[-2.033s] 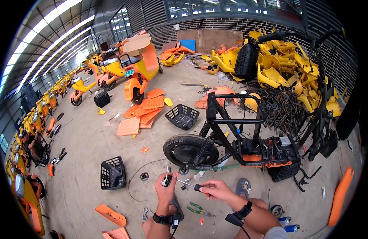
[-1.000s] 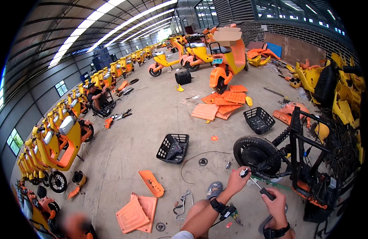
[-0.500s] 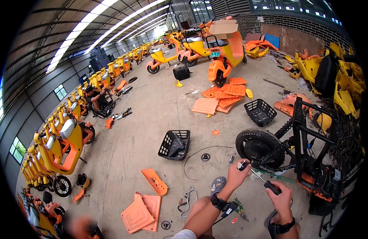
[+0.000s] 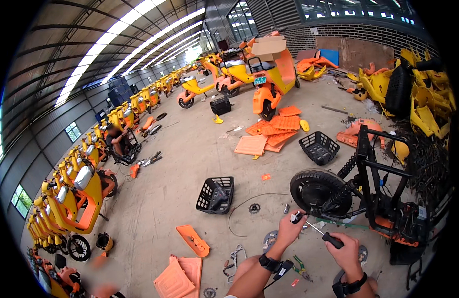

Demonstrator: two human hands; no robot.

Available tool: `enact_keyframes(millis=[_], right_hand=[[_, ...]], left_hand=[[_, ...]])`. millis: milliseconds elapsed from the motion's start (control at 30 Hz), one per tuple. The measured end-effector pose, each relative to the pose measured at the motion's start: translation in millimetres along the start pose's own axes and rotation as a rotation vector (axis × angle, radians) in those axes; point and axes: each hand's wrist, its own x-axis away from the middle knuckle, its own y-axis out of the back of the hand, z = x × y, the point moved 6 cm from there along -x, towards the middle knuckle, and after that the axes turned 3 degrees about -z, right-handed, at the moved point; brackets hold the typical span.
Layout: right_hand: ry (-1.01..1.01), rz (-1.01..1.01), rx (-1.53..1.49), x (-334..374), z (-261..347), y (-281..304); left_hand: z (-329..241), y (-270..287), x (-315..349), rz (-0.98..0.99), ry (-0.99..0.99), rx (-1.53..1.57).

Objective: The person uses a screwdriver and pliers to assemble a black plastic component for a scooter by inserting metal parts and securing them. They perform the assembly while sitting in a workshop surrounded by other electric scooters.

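My left hand (image 4: 288,232) is closed around a small black and silver part (image 4: 296,217), whose kind I cannot make out. My right hand (image 4: 346,254) grips the black handle of a screwdriver (image 4: 331,240). Its metal shaft points up and left toward the small part; whether the tip touches it is too small to tell. Just beyond both hands lies a stripped black scooter frame (image 4: 367,164) with its rear wheel (image 4: 320,192) and shock absorbers. Below my left wrist, pliers with green handles (image 4: 302,268) rest on the floor.
A black basket (image 4: 215,195) holding a dark power tool stands left of my hands, with another black basket (image 4: 319,147) farther off. Orange panels (image 4: 180,278) and a sprocket (image 4: 254,208) lie about. Yellow-orange scooters (image 4: 85,191) line the left, where a person (image 4: 119,140) sits low.
The view has tilted, so the floor and its objects sit lower in the picture. Both hands keep their holds, with the screwdriver still angled toward the small part.
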Motion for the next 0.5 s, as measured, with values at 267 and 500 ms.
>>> enact_keyframes(millis=[267, 500], right_hand=[[-0.006, -0.049, -0.028, 3.7, -10.2, 16.4], [-0.051, -0.048, 0.004, 5.3, -19.0, 24.0]], left_hand=[[-15.2, -19.3, 4.6, 0.020, 0.043, 0.104], [-18.2, -26.2, 6.8, 0.039, 0.017, 0.067]])
